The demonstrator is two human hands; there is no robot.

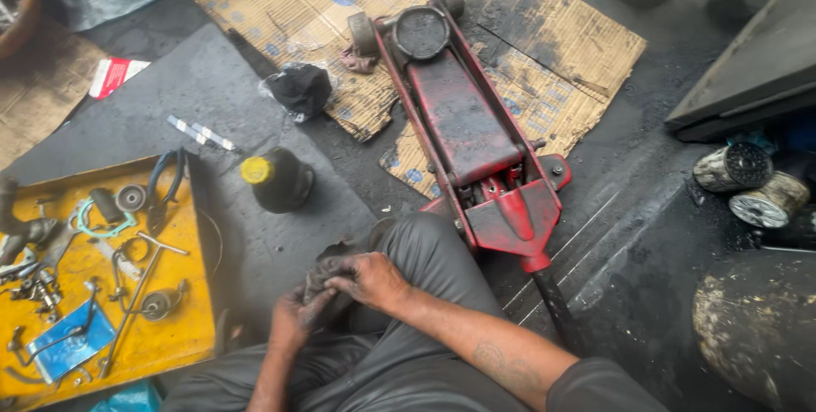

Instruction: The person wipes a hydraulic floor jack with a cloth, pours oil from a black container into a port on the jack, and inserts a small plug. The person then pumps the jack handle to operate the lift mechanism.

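Note:
My left hand point(295, 318) and my right hand point(367, 280) meet over my knee, both dirty with grease. Between them they grip a small dark part point(325, 285), mostly hidden by the fingers, so I cannot tell its shape. I sit on the floor in grey trousers point(425, 251). A red floor jack point(463, 123) lies just beyond my knee, its round saddle at the far end and its black handle running back past my right arm.
A yellow tray point(183, 327) at my left holds a gasket, pliers, a T-handle wrench and several small metal parts. A black bottle with a yellow cap point(276, 178) lies on a dark mat. Greasy cardboard point(552, 38) lies under the jack. Cylindrical filters point(752, 183) sit at right.

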